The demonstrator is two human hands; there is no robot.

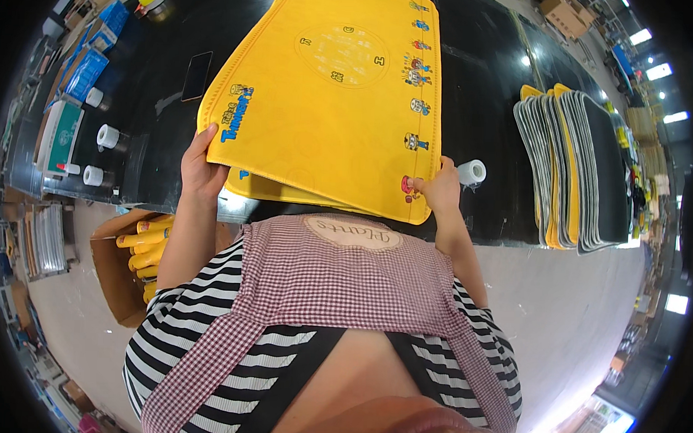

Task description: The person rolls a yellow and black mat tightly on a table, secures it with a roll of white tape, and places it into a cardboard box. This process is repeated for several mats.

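Head view, from the left: three white rolls (pixel 108 136) stand spaced out on the black worktop (pixel 156 107), probably to stay within reach. On the floor, a cardboard box (pixel 106 273) corrals yellow rolled items (pixel 148 249). A phone (pixel 197 76) lies beyond the sheets. The left hand (pixel 201 168) pinches the left edge of a printed yellow sheet (pixel 319 128), over another yellow sheet (pixel 275 189) at the near edge; the right hand (pixel 441 188) pinches its near right corner, seemingly to keep it flat. Fingers underneath are hidden. Right of it sit another white roll (pixel 472 173) and overlapping mats (pixel 562 170), apparently stacked aside for room.
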